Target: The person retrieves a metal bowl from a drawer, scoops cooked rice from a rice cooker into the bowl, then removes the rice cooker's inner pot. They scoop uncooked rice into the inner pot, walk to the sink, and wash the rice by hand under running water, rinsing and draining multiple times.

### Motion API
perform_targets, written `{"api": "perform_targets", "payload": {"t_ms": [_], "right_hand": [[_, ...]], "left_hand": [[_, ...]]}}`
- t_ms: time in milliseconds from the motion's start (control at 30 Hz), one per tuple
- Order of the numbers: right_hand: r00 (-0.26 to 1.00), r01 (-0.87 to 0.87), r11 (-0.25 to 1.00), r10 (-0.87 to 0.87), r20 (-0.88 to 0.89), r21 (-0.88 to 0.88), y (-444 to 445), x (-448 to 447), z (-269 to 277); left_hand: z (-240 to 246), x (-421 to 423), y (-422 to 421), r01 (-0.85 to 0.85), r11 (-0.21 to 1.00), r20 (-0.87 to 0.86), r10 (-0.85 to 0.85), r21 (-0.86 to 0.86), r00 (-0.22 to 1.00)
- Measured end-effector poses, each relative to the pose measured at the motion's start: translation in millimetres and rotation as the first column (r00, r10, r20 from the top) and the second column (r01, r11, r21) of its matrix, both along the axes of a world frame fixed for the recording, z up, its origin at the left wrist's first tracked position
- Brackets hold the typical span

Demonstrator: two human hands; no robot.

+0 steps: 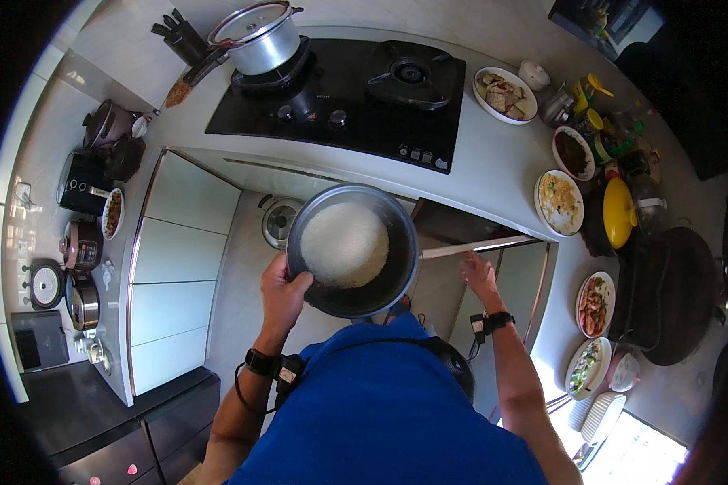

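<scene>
My left hand point(284, 290) grips the near left rim of a dark inner cooking pot point(373, 300), with its thumb over the edge. Dry white rice point(346, 245) lies in the pot, heaped toward the far side. The pot is held in front of my body, above the floor. Below the counter, an open drawer point(455, 221) with a dark inside sticks out. At its pale front edge point(470, 247) is my right hand point(479, 276), fingers bent; whether they grip the edge is unclear.
A pressure cooker point(267, 51) stands on the left burner of the gas hob point(333, 142). Dishes of food, such as a plate of egg point(559, 203), line the right counter. A glass-lidded pot point(281, 221) is low beyond the held pot. An open rice cooker point(84, 303) stands left.
</scene>
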State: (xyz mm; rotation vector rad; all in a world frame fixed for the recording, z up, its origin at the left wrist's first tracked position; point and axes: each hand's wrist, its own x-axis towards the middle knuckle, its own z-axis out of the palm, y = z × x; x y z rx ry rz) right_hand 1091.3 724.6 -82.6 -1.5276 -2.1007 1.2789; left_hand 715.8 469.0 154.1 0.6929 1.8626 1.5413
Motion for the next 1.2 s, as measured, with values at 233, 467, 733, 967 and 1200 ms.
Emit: {"api": "perform_targets", "payload": {"t_ms": [233, 467, 733, 967, 1200], "right_hand": [[0.968, 0.028, 1.0, -0.029, -0.249, -0.01, 22.7, -52.9, 80.3], [0.924, 0.036, 0.983, 0.037, -0.381, 0.181, -31.0, -92.6, 244.3], [0.926, -0.208, 0.931, 0.286, -0.245, 0.3, -69.0, -120.4, 235.4], [0.989, -0.074, 0.928, 0.115, -0.091, 0.366, -90.4, -91.0, 204.2], [0.997, 0.071, 0.936, -0.059, -0.045, 0.345, -133.3, -80.4, 204.0]], "left_hand": [[0.9, 9.3, 15.6, 0.003, 0.998, 0.017, -0.002, -0.064, 1.0], [-4.9, 29.6, 40.5, 0.059, 0.995, -0.08, -0.066, -0.084, 0.995], [-10.2, 68.0, 70.3, 0.223, 0.97, -0.077, -0.231, -0.099, 0.97], [-7.4, 89.7, 84.2, 0.42, 0.905, -0.023, -0.423, -0.071, 0.906], [1.4, 90.5, 83.1, 0.598, 0.794, -0.045, -0.605, -0.108, 0.795]]}}
